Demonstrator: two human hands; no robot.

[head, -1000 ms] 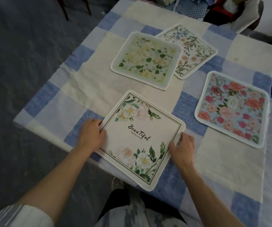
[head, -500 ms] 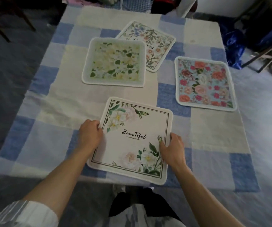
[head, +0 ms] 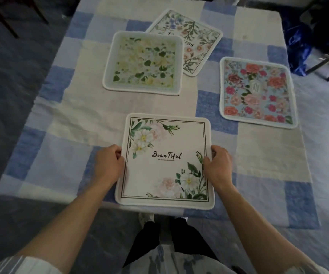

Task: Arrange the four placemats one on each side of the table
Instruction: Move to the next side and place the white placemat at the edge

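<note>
A white placemat with the word "Beautiful" [head: 166,159] lies square to the near table edge. My left hand [head: 108,165] grips its left edge and my right hand [head: 217,167] grips its right edge. A yellow-green floral placemat [head: 143,62] lies beyond it at the middle, overlapping a white botanical placemat [head: 199,40] that sits turned at an angle. A pink-rose placemat on blue [head: 256,91] lies at the right side.
The table carries a blue and cream checked cloth [head: 60,119]. Dark chair legs [head: 11,22] stand at the far left. A blue bag [head: 298,44] and a metal frame [head: 326,64] sit on the floor to the right.
The "Beautiful" placemat has been turned from a diagonal to square with the near edge, both hands staying on its sides. The view has shifted to face the table straight on.
</note>
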